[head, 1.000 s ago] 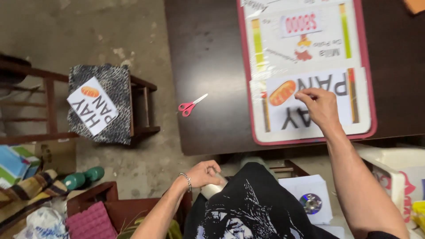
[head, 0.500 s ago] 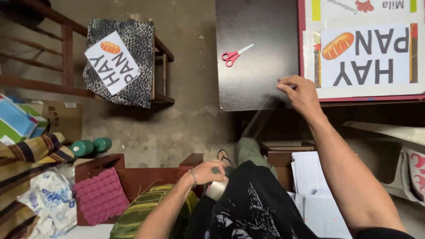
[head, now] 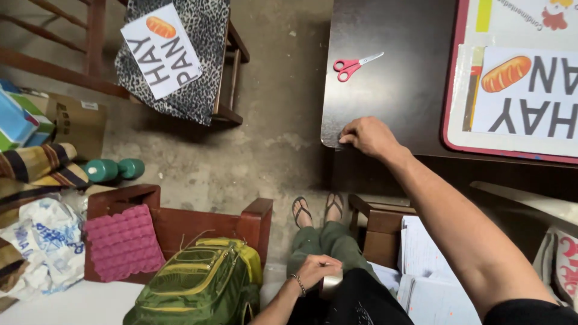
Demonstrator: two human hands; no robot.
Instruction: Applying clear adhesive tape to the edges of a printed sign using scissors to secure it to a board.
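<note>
Your right hand (head: 368, 136) rests with bent fingers on the near left corner of the dark table (head: 391, 90). Your left hand (head: 318, 269) holds a small grey roll (head: 330, 284) against your lap, mostly hidden.

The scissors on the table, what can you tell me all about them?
The scissors are small, with red loop handles that look plastic and shiny silver blades. They lie flat and closed on the dark table, blades pointing toward the white sign. Nothing touches them; the right hand rests apart, at the table's near corner.

Green backpack (head: 201, 283), red scissors (head: 355, 65), dumbbell (head: 113, 169)
</note>
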